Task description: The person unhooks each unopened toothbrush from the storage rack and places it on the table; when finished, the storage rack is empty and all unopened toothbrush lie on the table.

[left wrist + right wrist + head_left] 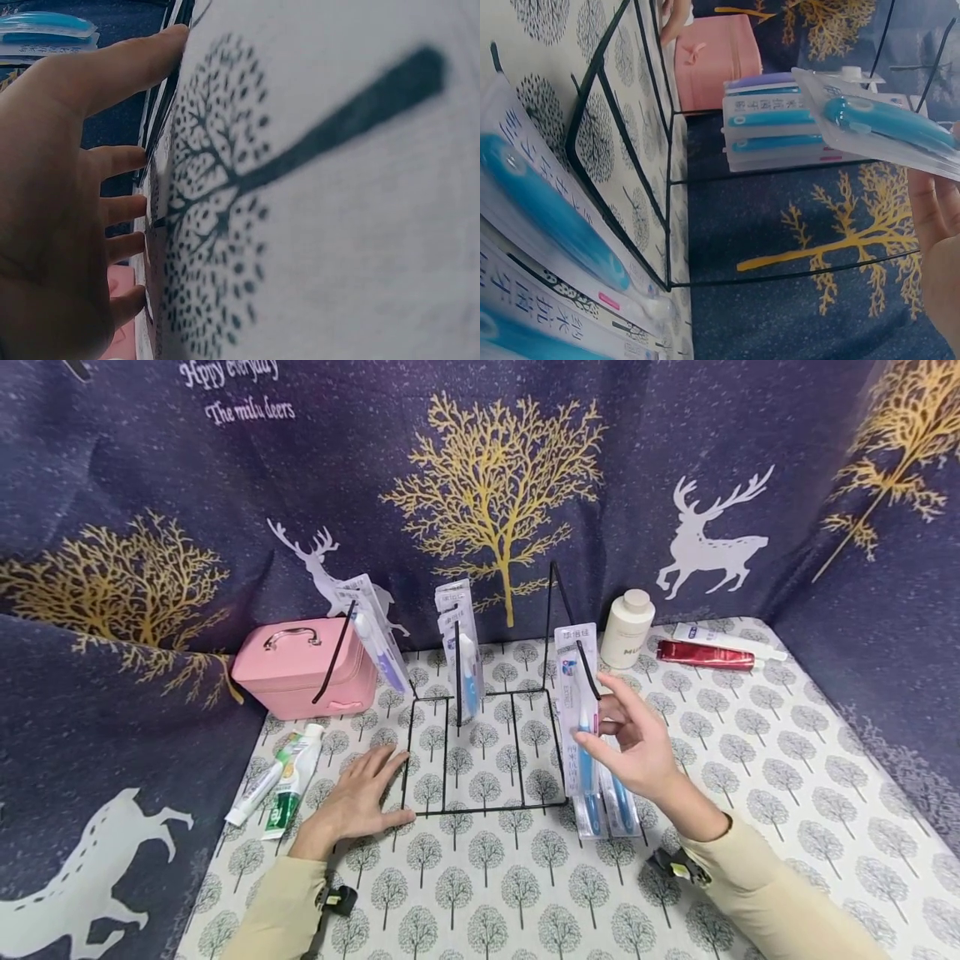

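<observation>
A black wire display rack [483,811] stands on the table. Packaged toothbrushes hang on its hooks: a purple one [378,647] at left, several blue ones [467,660] in the middle. At the right hook hangs another packaged blue toothbrush [576,710], its lower end nearest the viewer. My right hand [633,739] pinches this package's right edge between thumb and fingers; the right wrist view shows fingers behind the packaged toothbrush [885,127]. My left hand [363,797] rests on the table, fingers spread, fingertips at the rack's left base wire.
Two packaged toothbrushes [621,802] lie by the rack's right front corner. A pink case [307,668] and toothpaste tubes [288,785] are at left. A white bottle [628,631], a red box [705,655] and a white tube [727,639] stand or lie at back right.
</observation>
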A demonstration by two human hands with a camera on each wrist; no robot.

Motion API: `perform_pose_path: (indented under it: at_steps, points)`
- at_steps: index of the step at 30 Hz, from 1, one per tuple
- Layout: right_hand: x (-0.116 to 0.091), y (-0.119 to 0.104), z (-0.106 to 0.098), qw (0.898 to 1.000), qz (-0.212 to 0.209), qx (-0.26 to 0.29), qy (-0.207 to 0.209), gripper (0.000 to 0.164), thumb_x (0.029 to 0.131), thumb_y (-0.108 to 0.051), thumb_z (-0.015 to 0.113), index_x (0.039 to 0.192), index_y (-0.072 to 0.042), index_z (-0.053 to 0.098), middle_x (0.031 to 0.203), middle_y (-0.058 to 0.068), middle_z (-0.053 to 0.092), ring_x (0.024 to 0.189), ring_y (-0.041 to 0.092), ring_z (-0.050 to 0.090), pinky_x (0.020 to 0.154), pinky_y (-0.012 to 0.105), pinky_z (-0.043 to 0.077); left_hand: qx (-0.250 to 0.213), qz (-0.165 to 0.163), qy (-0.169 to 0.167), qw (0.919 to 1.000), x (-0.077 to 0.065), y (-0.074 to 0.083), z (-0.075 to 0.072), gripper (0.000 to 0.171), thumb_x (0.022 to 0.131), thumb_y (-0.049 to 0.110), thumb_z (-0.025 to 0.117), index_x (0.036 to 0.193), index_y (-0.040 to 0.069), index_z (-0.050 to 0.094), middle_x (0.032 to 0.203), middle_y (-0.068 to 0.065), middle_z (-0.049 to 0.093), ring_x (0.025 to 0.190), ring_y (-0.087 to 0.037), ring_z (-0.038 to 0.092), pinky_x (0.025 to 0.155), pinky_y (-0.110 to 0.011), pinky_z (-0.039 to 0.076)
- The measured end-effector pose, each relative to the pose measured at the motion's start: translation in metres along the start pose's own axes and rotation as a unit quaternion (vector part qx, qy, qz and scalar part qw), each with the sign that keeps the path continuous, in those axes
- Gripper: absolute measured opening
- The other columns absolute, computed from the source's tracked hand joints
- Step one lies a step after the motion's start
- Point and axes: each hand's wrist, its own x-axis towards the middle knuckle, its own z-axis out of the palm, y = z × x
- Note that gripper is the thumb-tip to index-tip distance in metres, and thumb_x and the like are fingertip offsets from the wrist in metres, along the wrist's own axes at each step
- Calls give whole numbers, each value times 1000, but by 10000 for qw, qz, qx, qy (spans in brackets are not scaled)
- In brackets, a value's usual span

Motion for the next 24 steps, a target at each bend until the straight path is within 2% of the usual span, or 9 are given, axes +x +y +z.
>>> perform_pose_path:
  at_steps: [10,24]
  points:
    - [-10,-17,3,9987,-425,234,-174,73,66,18,67,126,26,27,90,24,62,79,21,63,67,26,56,85,55,52,9999,2,-1,1,98,68,73,56,145,20,25,152,-11,17,135,-39,21,105,-63,19]
    - [-13,-51,8,9964,-713,273,-379,66,69,15,67,122,29,29,87,21,63,77,19,63,65,23,55,58,13,-20,10000,1,2,0,97,69,72,56,145,21,24,152,-11,15,135,-38,20,105,-64,18]
